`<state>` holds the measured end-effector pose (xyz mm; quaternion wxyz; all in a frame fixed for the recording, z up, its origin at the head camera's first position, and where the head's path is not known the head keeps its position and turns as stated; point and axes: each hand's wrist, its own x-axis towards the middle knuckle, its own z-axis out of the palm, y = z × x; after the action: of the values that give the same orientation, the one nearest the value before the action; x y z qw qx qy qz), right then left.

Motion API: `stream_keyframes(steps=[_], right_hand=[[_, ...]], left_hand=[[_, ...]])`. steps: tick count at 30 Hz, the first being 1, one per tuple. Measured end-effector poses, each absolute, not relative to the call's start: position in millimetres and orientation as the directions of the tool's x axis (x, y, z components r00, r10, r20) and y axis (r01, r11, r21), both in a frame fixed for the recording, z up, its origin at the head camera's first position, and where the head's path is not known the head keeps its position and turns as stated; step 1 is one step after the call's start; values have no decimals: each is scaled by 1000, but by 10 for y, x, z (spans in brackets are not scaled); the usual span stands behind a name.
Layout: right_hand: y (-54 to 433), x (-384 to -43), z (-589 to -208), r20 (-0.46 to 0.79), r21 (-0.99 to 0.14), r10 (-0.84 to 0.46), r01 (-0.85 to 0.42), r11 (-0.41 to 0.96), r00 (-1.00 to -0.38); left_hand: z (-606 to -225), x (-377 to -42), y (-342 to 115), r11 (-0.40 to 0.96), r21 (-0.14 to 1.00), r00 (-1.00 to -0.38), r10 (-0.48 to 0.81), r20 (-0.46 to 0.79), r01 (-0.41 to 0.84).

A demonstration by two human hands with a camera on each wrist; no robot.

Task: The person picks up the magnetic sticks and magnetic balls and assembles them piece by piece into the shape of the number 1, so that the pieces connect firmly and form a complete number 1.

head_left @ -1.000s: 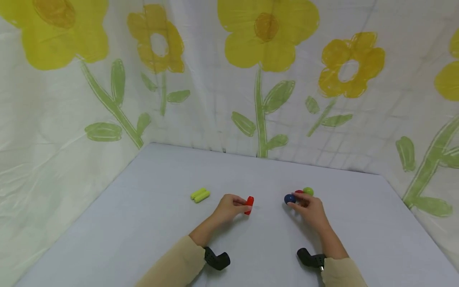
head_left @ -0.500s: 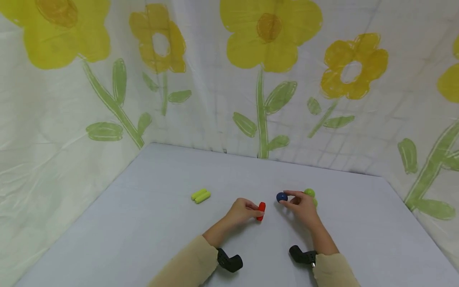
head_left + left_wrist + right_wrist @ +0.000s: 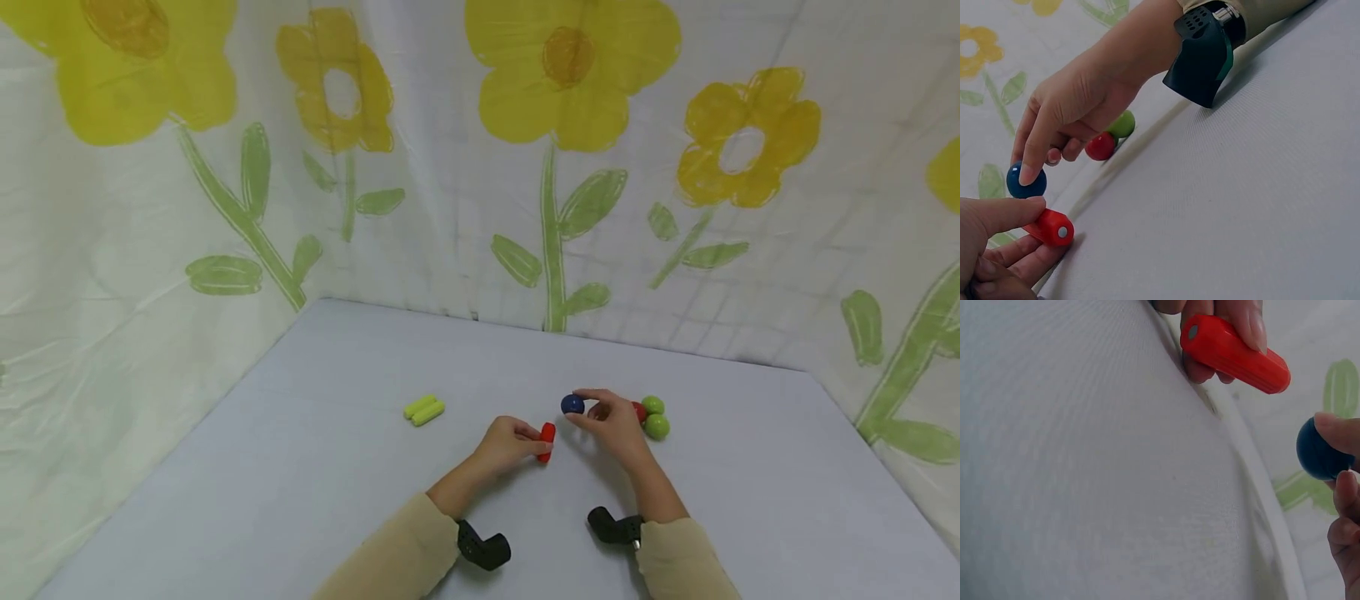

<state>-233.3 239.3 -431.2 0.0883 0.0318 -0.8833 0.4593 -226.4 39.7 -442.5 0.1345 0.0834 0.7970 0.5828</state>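
My left hand (image 3: 504,446) pinches a short red rod (image 3: 547,435) between thumb and fingers, holding it upright-ish near the middle of the table. A silver disc shows in the end of the red rod (image 3: 1054,227) in the left wrist view. Just beyond and to the right, my right hand (image 3: 617,429) grips a blue ball (image 3: 572,404) with thumb and fingertips. In the right wrist view a gap separates the blue ball (image 3: 1321,450) from the red rod (image 3: 1235,355). Part of each held thing is covered by fingers.
Two yellow-green rods (image 3: 424,410) lie side by side left of my hands. Behind my right hand sit a red ball (image 3: 640,412) and two green balls (image 3: 657,427), close together. A flower-painted cloth (image 3: 435,250) stands behind the white table (image 3: 300,467).
My right hand has carried the blue ball leftward, uncovering more of the red and green balls. My left hand moved right with the red rod, then stayed nearly still.
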Motion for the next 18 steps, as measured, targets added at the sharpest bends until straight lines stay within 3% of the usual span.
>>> stream_keyframes(steps=[13,18], right_hand=[[2214,-2402,-4293,174,-845,-10,-154,512,-985],[2164,-2404,-4316,270,-843,-55,-263,470,-961]], left_hand=[[-4444,-2253,409,281,960,-958,272,-92,-12],[-4448,-2263,401,268,963,-958,275,-80,-3]])
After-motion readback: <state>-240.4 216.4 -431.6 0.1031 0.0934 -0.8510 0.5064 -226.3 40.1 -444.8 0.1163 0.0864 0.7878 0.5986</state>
